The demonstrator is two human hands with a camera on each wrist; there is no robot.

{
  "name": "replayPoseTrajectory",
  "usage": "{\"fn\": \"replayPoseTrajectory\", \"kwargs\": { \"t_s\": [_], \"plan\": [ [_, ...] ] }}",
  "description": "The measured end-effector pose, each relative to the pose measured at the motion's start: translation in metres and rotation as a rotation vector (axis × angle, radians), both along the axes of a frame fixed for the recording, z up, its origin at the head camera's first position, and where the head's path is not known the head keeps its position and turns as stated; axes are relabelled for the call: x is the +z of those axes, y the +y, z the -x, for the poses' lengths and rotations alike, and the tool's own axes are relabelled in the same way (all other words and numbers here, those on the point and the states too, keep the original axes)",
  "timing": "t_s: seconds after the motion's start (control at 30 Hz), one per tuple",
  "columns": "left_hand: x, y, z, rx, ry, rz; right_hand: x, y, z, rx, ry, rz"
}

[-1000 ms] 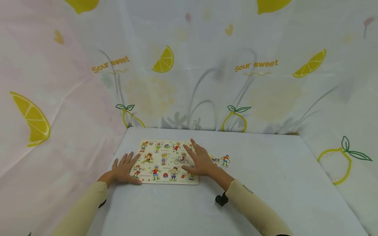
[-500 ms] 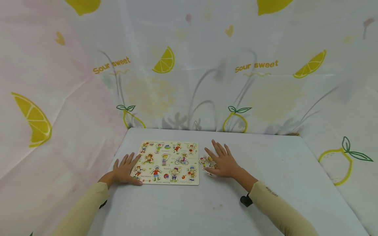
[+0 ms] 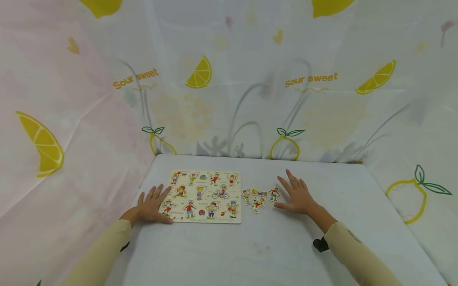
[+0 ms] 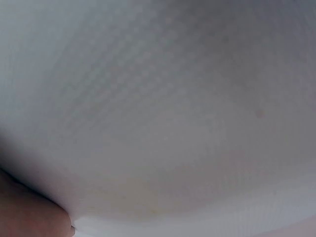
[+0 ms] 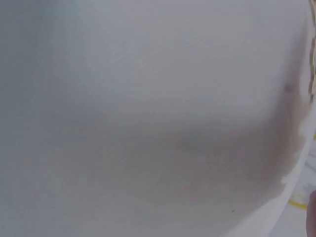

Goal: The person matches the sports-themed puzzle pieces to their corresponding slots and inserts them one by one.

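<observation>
Left hand [image 3: 151,207] spread over the left edge of the board [image 3: 191,195], toward the table's [image 3: 222,262] far-left corner
A light press would steady it; the right hand [image 3: 299,198] (also spread, pinching nothing) is beside loose pieces [image 3: 257,204], each probably best lifted by its edges

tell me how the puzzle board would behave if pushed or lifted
The puzzle board would probably feel stiff, as it lies flat with straight edges. Broad and low on the white table, it would likely slide rather than roll or tip.
</observation>
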State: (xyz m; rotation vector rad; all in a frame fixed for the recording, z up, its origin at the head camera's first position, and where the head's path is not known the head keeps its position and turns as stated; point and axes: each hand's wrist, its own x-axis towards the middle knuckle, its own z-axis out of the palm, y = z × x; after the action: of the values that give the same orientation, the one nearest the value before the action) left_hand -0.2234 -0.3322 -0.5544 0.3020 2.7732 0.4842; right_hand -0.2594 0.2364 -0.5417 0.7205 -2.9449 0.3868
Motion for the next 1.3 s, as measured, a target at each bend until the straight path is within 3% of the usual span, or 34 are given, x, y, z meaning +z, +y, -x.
{"fn": "replayPoseTrajectory", "kwargs": {
  "t_s": [0.33, 0.7, 1.07, 1.3],
  "plan": [
    [0.016, 0.006, -0.006, 0.012, -0.038, -0.033, -0.007, -0.001, 0.002, -0.07, -0.013, 0.166],
    [0.009, 0.005, -0.002, 0.009, -0.046, 0.013, -0.015, -0.021, 0.009, -0.031, -0.038, 0.378],
    [0.011, 0.002, -0.001, -0.001, -0.044, -0.002, -0.002, -0.025, 0.011, -0.07, -0.198, 0.384],
    [-0.003, -0.001, 0.005, 0.008, -0.036, 0.036, -0.008, -0.026, 0.013, -0.118, -0.223, 0.372]
  ]
}}
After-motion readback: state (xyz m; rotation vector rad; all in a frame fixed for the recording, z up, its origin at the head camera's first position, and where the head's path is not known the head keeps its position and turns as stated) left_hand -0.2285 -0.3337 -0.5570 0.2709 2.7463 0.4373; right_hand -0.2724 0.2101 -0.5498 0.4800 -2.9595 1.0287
